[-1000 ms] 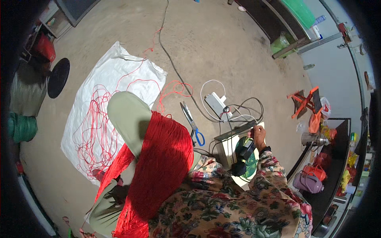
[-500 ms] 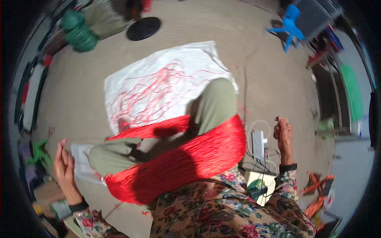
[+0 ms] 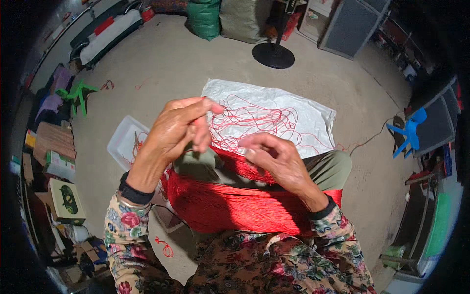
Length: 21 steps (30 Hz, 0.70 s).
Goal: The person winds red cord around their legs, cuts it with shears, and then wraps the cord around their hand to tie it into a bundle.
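Observation:
My left hand is raised over my lap, fingers curled in and thumb side toward the middle. Lower and to its right, my right hand is bent with thumb and forefinger close together. Any fine strand in either hand is too small to see. Around my knees runs a thick loop of red thread, a broad band nearest my body and a narrower part behind. Beyond my hands lies a white sheet with loose, tangled red cords on it.
A translucent tub holding scissors and red scraps stands left. A green stool is farther left, a blue stool right. A round black stand base and sacks are at the back. Boxes line the left.
Both hands have come in from wide apart at either side to close together above my lap. The view has swung leftward, shifting the sheet and loop across the picture.

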{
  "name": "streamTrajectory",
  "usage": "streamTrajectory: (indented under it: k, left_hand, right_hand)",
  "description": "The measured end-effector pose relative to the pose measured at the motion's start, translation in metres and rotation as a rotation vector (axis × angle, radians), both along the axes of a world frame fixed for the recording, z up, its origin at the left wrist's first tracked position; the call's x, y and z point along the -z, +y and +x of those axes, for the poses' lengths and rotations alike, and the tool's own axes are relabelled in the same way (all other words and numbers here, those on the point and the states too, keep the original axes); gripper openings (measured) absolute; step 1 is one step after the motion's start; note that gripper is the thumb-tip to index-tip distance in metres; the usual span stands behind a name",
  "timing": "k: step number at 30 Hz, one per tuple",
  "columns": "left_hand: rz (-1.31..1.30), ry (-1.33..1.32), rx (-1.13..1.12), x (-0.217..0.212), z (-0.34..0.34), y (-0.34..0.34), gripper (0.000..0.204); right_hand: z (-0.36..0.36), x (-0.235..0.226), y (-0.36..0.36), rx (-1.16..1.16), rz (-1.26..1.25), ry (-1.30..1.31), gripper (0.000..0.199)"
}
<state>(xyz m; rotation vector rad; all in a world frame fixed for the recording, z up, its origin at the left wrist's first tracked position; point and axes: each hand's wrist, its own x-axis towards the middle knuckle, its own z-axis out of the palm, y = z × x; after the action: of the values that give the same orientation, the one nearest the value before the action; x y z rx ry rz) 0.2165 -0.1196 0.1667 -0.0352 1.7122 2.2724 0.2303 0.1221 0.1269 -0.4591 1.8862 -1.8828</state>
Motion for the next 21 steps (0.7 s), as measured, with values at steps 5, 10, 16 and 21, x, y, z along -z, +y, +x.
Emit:
streamTrajectory:
  k: [5,10,16,21]
  left_hand:
    - [-0.01,0.098,0.041,-0.004,-0.005,0.015,0.034]
    - [0.005,0.084,0.113,-0.002,-0.009,0.023,0.034]
    - [-0.03,0.137,0.13,0.005,-0.013,0.03,0.032]
    - [0.045,0.017,0.067,0.012,-0.022,0.034,0.029]
  right_hand:
    - [-0.011,0.018,-0.044,-0.102,-0.134,0.065,0.029]
    - [-0.019,0.016,-0.035,-0.142,-0.135,0.087,0.027]
    - [-0.021,0.007,-0.026,-0.239,-0.227,-0.228,0.019]
    - [-0.018,0.018,-0.029,-0.275,-0.336,-0.316,0.018]
